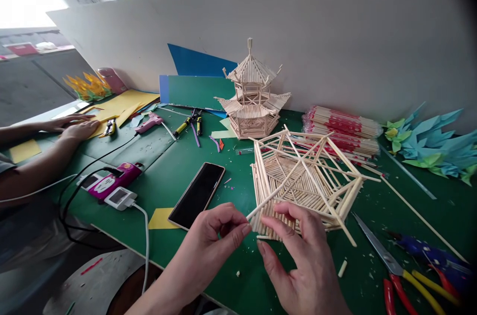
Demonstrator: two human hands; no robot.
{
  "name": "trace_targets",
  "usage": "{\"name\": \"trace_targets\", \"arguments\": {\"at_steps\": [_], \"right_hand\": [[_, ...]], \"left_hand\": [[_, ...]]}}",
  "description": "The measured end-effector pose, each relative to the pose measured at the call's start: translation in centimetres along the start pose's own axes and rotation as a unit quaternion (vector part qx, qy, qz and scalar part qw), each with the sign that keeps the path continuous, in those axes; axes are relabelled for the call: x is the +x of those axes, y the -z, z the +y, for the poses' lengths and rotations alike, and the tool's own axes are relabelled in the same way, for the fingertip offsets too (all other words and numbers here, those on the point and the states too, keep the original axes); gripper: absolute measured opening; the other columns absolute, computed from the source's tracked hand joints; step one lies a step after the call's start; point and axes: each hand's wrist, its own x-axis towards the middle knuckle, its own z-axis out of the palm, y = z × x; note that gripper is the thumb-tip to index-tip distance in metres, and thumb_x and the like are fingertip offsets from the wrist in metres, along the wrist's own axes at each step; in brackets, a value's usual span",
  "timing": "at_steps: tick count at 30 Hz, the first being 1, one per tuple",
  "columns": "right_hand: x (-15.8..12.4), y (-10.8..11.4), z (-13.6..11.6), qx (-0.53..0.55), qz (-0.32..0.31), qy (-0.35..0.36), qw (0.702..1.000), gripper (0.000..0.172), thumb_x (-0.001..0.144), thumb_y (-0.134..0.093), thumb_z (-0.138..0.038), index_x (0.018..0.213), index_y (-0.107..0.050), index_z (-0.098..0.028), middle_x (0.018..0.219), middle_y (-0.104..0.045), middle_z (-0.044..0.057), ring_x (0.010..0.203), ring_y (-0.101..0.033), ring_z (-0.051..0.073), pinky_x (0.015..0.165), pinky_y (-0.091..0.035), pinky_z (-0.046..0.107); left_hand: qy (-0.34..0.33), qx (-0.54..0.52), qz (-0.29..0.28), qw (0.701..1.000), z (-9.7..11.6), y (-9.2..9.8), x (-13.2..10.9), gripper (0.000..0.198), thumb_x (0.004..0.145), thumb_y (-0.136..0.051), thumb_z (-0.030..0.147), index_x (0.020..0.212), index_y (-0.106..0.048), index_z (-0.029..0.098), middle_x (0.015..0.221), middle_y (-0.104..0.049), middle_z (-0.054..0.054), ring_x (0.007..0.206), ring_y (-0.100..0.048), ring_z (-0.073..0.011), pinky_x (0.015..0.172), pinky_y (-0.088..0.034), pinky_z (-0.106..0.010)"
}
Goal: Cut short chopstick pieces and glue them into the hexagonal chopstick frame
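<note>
A half-built frame of thin wooden sticks (pixel 309 176) rests on the green table, with slatted panels and crossed sticks on top. My left hand (pixel 219 233) pinches the near end of a stick that slants up over the frame's near left side. My right hand (pixel 298 255) is at the frame's near edge, thumb and fingers apart, its fingertips close to the slats; nothing shows gripped in it. Behind the frame stands a finished-looking stick pagoda (pixel 253 96) with two roofs.
A black phone (pixel 197 196), a purple power strip (pixel 115 181) with cables and a pink glue gun (pixel 149 123) lie left. Scissors (pixel 387 260), a blue tool (pixel 428 250) and wrapped stick bundles (pixel 341 128) are right. Another person's hands (pixel 80 128) rest on yellow paper at far left.
</note>
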Motion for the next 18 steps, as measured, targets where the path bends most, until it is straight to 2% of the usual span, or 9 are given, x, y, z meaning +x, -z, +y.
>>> {"name": "trace_targets", "arguments": {"at_steps": [6,12,18], "right_hand": [[0.27,0.08,-0.33,0.011,0.0,-0.033,0.999,0.024,0.08,-0.055,-0.019,0.104,-0.058,-0.018,0.107,-0.045,0.008,0.098,-0.044,0.023,0.08,-0.039,0.04],[0.29,-0.02,-0.39,0.015,0.001,-0.033,0.999,0.025,0.079,-0.056,-0.017,0.104,-0.057,-0.018,0.107,-0.045,0.008,0.099,-0.044,0.022,0.081,-0.039,0.04],[0.05,-0.01,-0.43,0.011,0.0,-0.034,0.999,0.026,0.079,-0.058,-0.019,0.104,-0.058,-0.019,0.108,-0.046,0.008,0.099,-0.044,0.023,0.081,-0.039,0.042]], "left_hand": [[0.049,-0.093,-0.032,0.994,0.1,0.03,0.17,0.023,0.079,-0.056,0.033,0.065,-0.056,0.014,0.061,-0.045,0.003,0.06,-0.036,-0.0121,0.054,-0.029,-0.023],[0.063,-0.101,-0.02,0.993,0.22,0.09,0.03,0.028,0.079,-0.056,0.035,0.06,-0.055,0.014,0.058,-0.039,0.005,0.058,-0.031,-0.011,0.052,-0.025,-0.023],[0.068,-0.114,-0.016,0.991,-0.01,-0.12,-0.12,0.023,0.075,-0.061,0.033,0.062,-0.057,0.015,0.058,-0.046,0.004,0.057,-0.035,-0.0114,0.051,-0.027,-0.023]]}}
